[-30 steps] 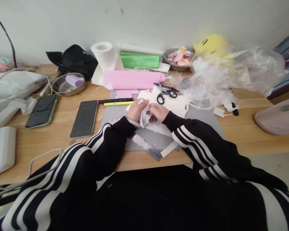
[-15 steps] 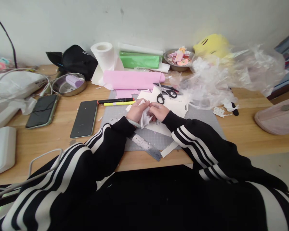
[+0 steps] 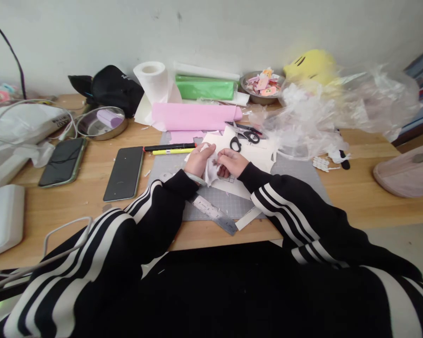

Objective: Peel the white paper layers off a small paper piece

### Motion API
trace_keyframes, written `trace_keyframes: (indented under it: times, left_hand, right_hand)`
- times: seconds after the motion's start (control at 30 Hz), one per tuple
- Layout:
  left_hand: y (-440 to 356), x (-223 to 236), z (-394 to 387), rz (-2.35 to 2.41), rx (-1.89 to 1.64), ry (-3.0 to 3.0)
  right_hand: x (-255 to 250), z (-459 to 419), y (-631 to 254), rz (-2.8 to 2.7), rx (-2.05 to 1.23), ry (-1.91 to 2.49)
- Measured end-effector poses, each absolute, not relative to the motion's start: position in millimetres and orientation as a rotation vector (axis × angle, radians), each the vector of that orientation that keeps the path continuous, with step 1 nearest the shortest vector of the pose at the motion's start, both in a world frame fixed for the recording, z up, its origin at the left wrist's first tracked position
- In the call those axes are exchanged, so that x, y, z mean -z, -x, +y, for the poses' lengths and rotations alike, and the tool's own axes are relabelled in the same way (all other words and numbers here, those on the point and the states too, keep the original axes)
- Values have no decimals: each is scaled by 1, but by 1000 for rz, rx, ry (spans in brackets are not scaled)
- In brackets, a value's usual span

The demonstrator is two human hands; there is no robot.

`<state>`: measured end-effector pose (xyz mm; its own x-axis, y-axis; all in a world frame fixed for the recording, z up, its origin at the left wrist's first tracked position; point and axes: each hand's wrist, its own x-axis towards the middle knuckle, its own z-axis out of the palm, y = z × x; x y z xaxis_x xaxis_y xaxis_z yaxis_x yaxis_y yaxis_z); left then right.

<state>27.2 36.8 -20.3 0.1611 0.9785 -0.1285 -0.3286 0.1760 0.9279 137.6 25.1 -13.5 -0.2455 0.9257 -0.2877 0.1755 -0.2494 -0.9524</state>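
Observation:
My left hand [image 3: 196, 160] is closed around a crumpled white tissue [image 3: 211, 174] that has dark smudges on it. Right beside it, my right hand [image 3: 234, 162] has its fingers curled in a pinch at the tissue's edge. What those fingertips hold, if anything, is too small to make out. Both hands are above white paper sheets [image 3: 250, 187] with drawn lines, on a grey cutting mat [image 3: 299, 188]. Black-handled scissors [image 3: 251, 136] rest on the paper just beyond my right hand. A metal ruler [image 3: 215, 215] lies nearer to me.
Yellow [image 3: 172, 151] and black pens [image 3: 169, 147] lie left of the hands, beside a phone [image 3: 124, 173]. Behind are a pink roll [image 3: 196, 117], a paper towel roll [image 3: 154, 87] and a bowl of colourful pieces [image 3: 254, 97]. Crumpled clear plastic [image 3: 303, 117] covers the back right.
My right hand's fingertips have shifted slightly, and a little more of the smudged tissue shows between the hands. My left hand keeps its hold on the tissue.

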Motion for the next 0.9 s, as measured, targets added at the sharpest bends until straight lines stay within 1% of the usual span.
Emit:
trace_keyframes:
  times: [0.3,0.53,0.73,0.9]
  left_hand:
    - [-28,17,36,940,-1176,-894]
    - [-27,20,35,936,-1139,-973]
    - [-26,23,38,956,-1169,-949]
    - [-26,25,38,944,-1119,-1019]
  right_hand:
    - [14,24,-138,-1399,-1575,1359]
    - [13,24,-138,-1393,-1513,1398]
    - [15,24,-138,-1424,-1549,1379]
    - [14,24,-138,-1402,-1496,1404]
